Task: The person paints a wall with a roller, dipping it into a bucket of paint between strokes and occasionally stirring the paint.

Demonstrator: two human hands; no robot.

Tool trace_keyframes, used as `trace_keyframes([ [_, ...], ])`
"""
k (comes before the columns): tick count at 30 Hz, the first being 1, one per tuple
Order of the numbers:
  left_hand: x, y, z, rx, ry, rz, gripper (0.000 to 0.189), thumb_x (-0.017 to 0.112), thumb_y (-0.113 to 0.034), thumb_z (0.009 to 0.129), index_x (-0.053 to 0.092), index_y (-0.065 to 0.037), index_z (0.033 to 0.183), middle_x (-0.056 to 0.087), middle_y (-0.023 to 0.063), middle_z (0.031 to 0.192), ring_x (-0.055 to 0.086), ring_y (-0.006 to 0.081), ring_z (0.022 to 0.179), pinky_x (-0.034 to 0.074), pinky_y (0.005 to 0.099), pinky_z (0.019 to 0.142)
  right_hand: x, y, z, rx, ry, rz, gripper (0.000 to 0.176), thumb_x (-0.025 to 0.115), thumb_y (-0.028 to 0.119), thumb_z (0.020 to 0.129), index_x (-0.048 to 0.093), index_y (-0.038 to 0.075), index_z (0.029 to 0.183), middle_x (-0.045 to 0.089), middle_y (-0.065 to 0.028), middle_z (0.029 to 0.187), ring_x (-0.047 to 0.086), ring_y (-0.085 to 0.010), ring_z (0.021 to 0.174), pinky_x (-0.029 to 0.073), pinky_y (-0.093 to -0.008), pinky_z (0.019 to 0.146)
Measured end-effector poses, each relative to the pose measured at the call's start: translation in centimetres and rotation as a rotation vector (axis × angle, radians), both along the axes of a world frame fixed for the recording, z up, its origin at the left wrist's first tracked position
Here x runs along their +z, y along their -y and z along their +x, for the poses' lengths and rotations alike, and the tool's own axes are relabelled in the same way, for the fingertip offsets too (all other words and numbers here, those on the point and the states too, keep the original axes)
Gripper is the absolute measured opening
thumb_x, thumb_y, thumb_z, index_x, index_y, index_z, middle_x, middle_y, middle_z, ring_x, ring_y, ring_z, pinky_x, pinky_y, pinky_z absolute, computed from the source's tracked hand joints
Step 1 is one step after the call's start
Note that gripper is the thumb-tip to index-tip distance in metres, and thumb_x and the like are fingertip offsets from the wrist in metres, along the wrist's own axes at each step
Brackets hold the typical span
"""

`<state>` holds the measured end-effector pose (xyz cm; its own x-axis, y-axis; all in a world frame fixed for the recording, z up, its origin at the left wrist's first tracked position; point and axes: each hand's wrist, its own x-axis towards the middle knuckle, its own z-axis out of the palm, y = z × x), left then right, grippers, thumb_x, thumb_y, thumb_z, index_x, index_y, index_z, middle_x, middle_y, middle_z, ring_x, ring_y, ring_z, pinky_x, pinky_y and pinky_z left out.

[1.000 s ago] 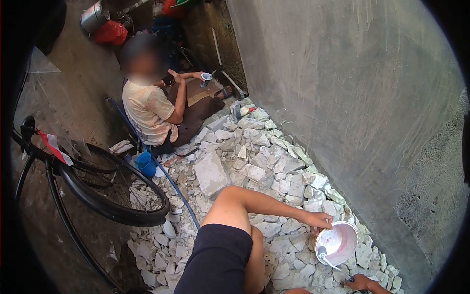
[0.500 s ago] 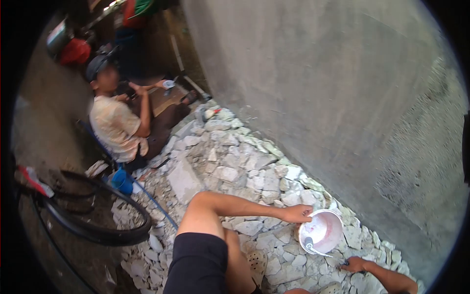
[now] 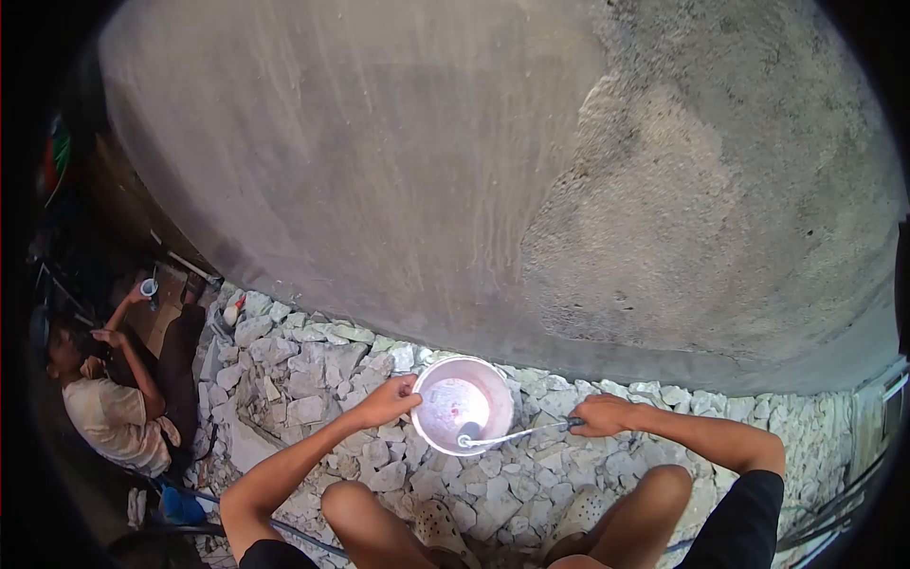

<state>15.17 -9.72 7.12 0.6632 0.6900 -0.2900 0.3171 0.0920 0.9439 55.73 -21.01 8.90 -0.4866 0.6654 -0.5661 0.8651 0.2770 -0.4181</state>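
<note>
A pale pink-white bucket point(image 3: 500, 388) stands tilted over the rubble between my knees and the wall, its inside bright and stained. My left hand point(image 3: 391, 400) grips the rim at its left side. To the right of the bucket, my right hand point(image 3: 599, 416) is closed around the dark handle of a long tool point(image 3: 521, 435). The tool's thin pale rod reaches over the rim, and its small grey-white head rests inside near the bottom edge.
Broken stone rubble point(image 3: 308, 410) covers the ground. A grey plastered wall point(image 3: 379, 190) with a rough patch rises ahead. At the left a seated person point(image 3: 114, 412) holds a small cup point(image 3: 149, 287). Near them lie a blue container point(image 3: 182, 505) and a hose.
The view has swung right toward the wall, so the seated person appears farther left. Both hands still hold the bucket and tool, and more of my right arm shows.
</note>
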Motion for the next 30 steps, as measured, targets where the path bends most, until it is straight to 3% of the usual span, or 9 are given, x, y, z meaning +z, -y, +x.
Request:
trace_keyframes([
  [8,20.6,4.6,-1.0,0.244,0.059,0.099,0.005,0.054,-0.008,0.081,0.052,-0.005,0.078,0.052,-0.004,0.07,0.051,0.0048,0.064,0.043,0.0223,0.057,23.4,4.5,-2.2,-0.146,-0.049,-0.004,0.036,0.054,0.038,0.088,0.063,0.006,0.099,0.065,-0.0209,0.085,0.063,-0.0403,0.084,0.05,-0.0493,0.073],
  [14,35.1,12.0,-0.4,0.742,0.275,-0.218,0.025,0.048,-0.011,0.084,0.059,0.0,0.103,0.061,0.0025,0.086,0.059,0.0114,0.073,0.052,0.0295,0.065,35.5,13.0,-4.5,-0.238,-0.296,-0.033,0.052,0.052,0.052,0.089,0.062,0.001,0.088,0.062,-0.0238,0.074,0.061,-0.0424,0.079,0.048,-0.0464,0.069],
  [15,38.4,12.7,0.6,0.833,0.372,-0.238,0.018,0.049,-0.009,0.083,0.058,-0.002,0.097,0.06,0.0028,0.08,0.057,0.0104,0.067,0.054,0.0288,0.06,38.5,13.6,-5.2,-0.245,-0.295,-0.008,0.052,0.052,0.052,0.089,0.062,0.001,0.088,0.062,-0.0238,0.074,0.061,-0.0424,0.079,0.048,-0.0464,0.069],
  [18,44.2,13.8,1.2,0.886,0.226,-0.123,0.028,0.049,-0.016,0.089,0.053,0.001,0.11,0.059,0.0092,0.096,0.059,0.0171,0.08,0.054,0.0325,0.067,47.2,15.7,-7.7,-0.473,-0.466,0.058,0.054,0.057,0.049,0.088,0.059,-0.003,0.075,0.056,-0.0238,0.061,0.057,-0.0374,0.06,0.045,-0.0407,0.059],
  [20,47.5,14.4,1.1,0.96,0.065,-0.029,0.041,0.049,-0.024,0.095,0.047,0.005,0.124,0.058,0.0156,0.111,0.061,0.0239,0.092,0.055,0.0362,0.075,51.6,15.9,-9.4,-0.624,-0.563,0.125,0.042,0.057,0.04,0.088,0.064,0.004,0.109,0.068,-0.0173,0.091,0.064,-0.0307,0.075,0.049,-0.04,0.067],
  [21,48.8,14.1,1.1,0.958,0.064,-0.028,0.041,0.049,-0.024,0.095,0.047,0.005,0.124,0.058,0.0156,0.111,0.061,0.0239,0.092,0.055,0.0362,0.075,53.8,15.9,-9.9,-0.625,-0.564,0.126,0.042,0.057,0.04,0.088,0.064,0.004,0.109,0.068,-0.0173,0.091,0.064,-0.0307,0.075,0.049,-0.04,0.067],
  [23,53.0,13.2,1.4,0.958,0.309,-0.121,0.023,0.048,-0.011,0.083,0.056,0.0,0.102,0.061,0.0061,0.086,0.06,0.014,0.07,0.054,0.0304,0.062,62.0,14.4,-11.2,-0.813,-0.485,-0.017,0.051,0.058,0.045,0.088,0.058,-0.004,0.075,0.055,-0.0226,0.059,0.056,-0.0353,0.055,0.045,-0.0395,0.056],
  [27,58.6,11.5,3.0,0.926,0.408,-0.104,0.02,0.048,-0.011,0.085,0.054,-0.002,0.101,0.06,0.008,0.091,0.06,0.0151,0.071,0.053,0.0295,0.059,67.3,12.2,-11.6,-0.829,-0.498,0.082,0.044,0.057,0.042,0.088,0.06,-0.002,0.086,0.06,-0.0241,0.069,0.061,-0.04,0.066,0.047,-0.0414,0.062],
  [30,60.9,10.5,4.7,0.951,0.47,-0.121,0.021,0.047,-0.011,0.087,0.052,-0.002,0.105,0.06,0.0088,0.093,0.061,0.0161,0.073,0.053,0.0311,0.06,71.2,10.8,-11.7,-0.877,-0.599,0.475,0.04,0.063,0.033,0.087,0.056,-0.004,0.074,0.057,-0.0203,0.062,0.057,-0.0319,0.054,0.043,-0.0391,0.054],
])
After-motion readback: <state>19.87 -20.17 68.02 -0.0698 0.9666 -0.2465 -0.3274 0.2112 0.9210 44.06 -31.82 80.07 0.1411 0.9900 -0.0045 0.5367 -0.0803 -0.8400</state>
